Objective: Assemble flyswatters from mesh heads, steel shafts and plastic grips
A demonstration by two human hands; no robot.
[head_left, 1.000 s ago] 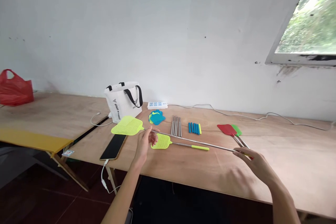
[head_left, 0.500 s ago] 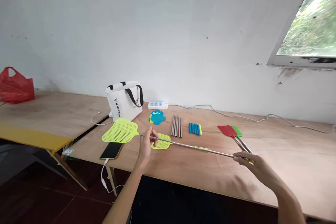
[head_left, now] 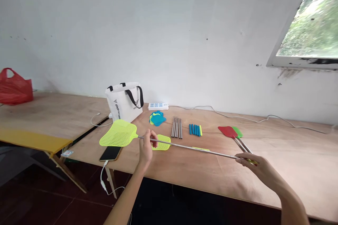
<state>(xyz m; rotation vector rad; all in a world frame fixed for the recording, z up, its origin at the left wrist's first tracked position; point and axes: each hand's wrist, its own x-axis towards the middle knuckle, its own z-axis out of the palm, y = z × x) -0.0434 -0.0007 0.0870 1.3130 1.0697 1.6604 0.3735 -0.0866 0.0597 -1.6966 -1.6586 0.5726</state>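
I hold a yellow-green fly swatter [head_left: 118, 133] with a long extended metal rod above the wooden table [head_left: 290, 168]. My left hand [head_left: 146, 147] pinches the rod just behind the mesh head. At the far end my right hand [head_left: 255, 167] is closed round the handle. A second yellow-green swatter [head_left: 162, 142] lies on the table under the rod. The held head hangs over a black phone [head_left: 110, 153] at the table's left corner.
At the back of the table are a white tote bag [head_left: 124, 102], a white power strip [head_left: 157, 106], blue and yellow swatter heads [head_left: 157, 117], several metal rods [head_left: 176, 127], blue grips [head_left: 195, 129], and red and green swatters [head_left: 231, 132]. A red plastic bag [head_left: 14, 88] sits far left.
The held swatter's head has moved left and down, from beside the tote bag to over the phone. The rod looks longer and both hands have shifted slightly.
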